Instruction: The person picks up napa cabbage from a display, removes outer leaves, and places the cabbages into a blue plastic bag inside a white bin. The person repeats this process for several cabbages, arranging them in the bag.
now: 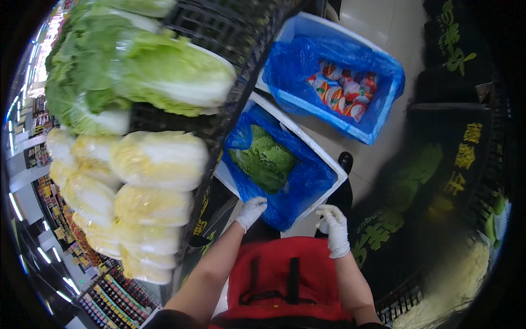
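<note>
Below me is a white foam box (pixel 311 142) lined with blue plastic film (pixel 314 174). A bundle of leafy greens (pixel 265 158) lies inside it. My left hand (pixel 251 211), in a white glove, is at the box's near left edge with its fingers curled together. Whether it pinches the film there is unclear. Past the box's near right side is my right hand (pixel 335 228), gloved too, its fingers bent and its thumb apart from them. Nothing shows in its grasp.
Left stands a black crate-like display rack (pixel 213 24) with wrapped napa cabbages (pixel 160 160) and green lettuce-like heads (pixel 176 78). Another foam box (pixel 341 31), blue-lined, holds red-and-white packets (pixel 339 96). Dark display panels (pixel 448 127) bearing writing line the right side.
</note>
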Demonstrator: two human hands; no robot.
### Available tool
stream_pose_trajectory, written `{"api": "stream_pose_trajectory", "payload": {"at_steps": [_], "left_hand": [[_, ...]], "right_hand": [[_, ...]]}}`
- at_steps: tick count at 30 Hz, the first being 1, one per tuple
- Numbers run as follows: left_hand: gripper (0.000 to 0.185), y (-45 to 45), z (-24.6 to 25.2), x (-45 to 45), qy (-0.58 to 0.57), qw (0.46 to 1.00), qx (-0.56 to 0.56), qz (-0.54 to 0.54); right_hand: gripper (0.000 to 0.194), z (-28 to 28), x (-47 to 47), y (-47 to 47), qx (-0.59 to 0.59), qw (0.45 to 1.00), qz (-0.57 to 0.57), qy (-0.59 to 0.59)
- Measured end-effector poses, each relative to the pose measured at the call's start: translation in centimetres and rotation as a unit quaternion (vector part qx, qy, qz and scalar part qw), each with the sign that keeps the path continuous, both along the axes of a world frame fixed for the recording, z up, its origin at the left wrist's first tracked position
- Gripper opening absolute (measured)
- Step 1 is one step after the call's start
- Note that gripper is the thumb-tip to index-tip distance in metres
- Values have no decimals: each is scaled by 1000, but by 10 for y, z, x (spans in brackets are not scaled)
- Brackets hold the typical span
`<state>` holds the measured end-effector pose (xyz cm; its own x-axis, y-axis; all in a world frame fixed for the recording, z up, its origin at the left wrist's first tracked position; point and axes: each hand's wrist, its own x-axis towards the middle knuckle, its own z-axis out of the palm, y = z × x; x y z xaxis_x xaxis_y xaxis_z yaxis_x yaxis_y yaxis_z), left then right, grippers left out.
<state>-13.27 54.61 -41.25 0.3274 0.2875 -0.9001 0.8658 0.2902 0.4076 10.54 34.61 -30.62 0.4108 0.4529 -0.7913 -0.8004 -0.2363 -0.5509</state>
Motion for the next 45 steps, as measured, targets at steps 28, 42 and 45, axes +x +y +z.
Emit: {"api": "stream_pose_trajectory", "payload": {"at_steps": [28, 42, 45], "left_hand": [[74, 155, -287, 44, 40, 729, 590, -344], [23, 116, -227, -88, -141, 692, 450, -546], [35, 105, -243, -50, 100, 812, 271, -507]], "right_hand": [[20, -215, -100, -7, -89, 982, 66, 154], [20, -229, -114, 1, -61, 984, 31, 165], [20, -231, -116, 0, -66, 981, 45, 176]]}}
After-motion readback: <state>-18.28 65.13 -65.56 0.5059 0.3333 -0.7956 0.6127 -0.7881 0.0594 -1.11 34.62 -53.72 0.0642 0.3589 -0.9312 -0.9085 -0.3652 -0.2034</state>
